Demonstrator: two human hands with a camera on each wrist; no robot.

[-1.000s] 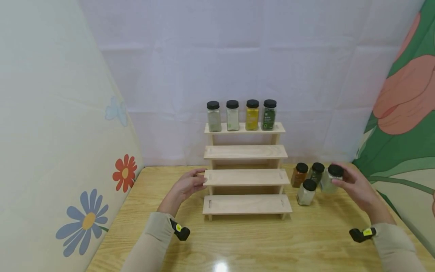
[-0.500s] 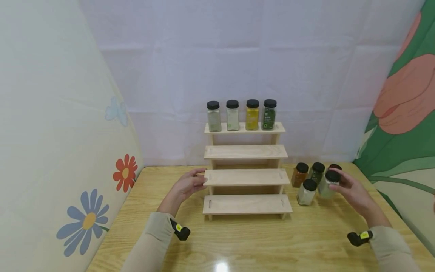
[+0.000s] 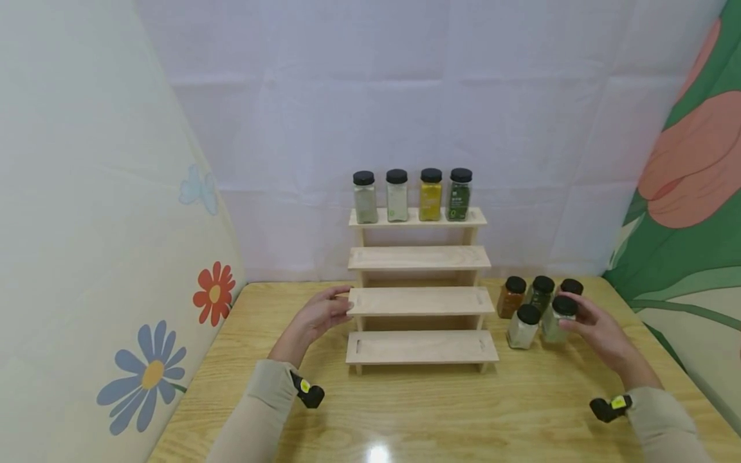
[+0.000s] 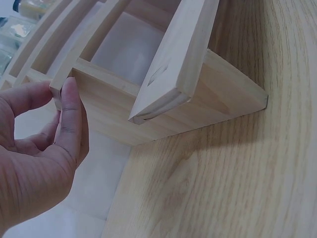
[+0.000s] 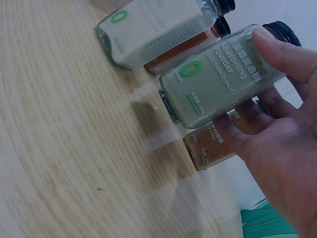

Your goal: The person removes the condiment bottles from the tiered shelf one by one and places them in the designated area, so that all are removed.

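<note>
Four black-lidded glass jars [image 3: 430, 202] shelved on top tier [image 3: 413, 217] of stepped pale-wood rack [image 3: 422, 347]; rack pinched in left hand [image 3: 315, 316]. Pale-green-powder glass jar [image 3: 554, 328] gripped in right hand [image 3: 602, 335], right of rack; four other jars [image 3: 522, 332] unshelved.

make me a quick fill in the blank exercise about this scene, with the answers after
1. The right hand holds a seasoning jar with a ____ lid.
2. The wooden rack has ____ shelves in all.
3. In the head view, the second jar from the right on the top shelf has ____ contents.
4. Counting up from the bottom, the left hand holds the end of the ____ shelf.

Missing words: black; four; yellow; second.
</note>
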